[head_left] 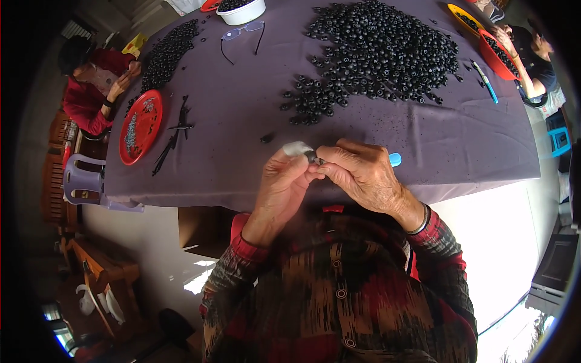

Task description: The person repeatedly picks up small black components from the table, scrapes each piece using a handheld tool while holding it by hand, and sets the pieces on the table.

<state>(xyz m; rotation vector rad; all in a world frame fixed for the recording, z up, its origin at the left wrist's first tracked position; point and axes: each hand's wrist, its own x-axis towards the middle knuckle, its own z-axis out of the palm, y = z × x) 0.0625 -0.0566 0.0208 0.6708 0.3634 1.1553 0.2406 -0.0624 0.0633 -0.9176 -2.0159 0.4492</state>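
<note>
Both hands meet just above the near edge of the table. My left hand (283, 181) pinches a small round black piece (310, 156) between thumb and index finger; a white covering wraps a fingertip of this hand. My right hand (363, 174) is closed, its thumb and index finger pressed together against the right side of that piece. Whatever the right fingertips grip is too small to make out. Beyond them spreads a big heap of similar black pieces (378, 51), and one loose black piece (267, 138) lies just past my left hand.
Left of my hands are a red plate (155, 130) of small silvery bits and black pliers-like tools (175, 134). A blue-ended object (394, 160) sits beside my right hand. Eyeglasses (243, 31), a white bowl (242, 14) and a red bowl (497, 59) stand farther off. People sit at both sides.
</note>
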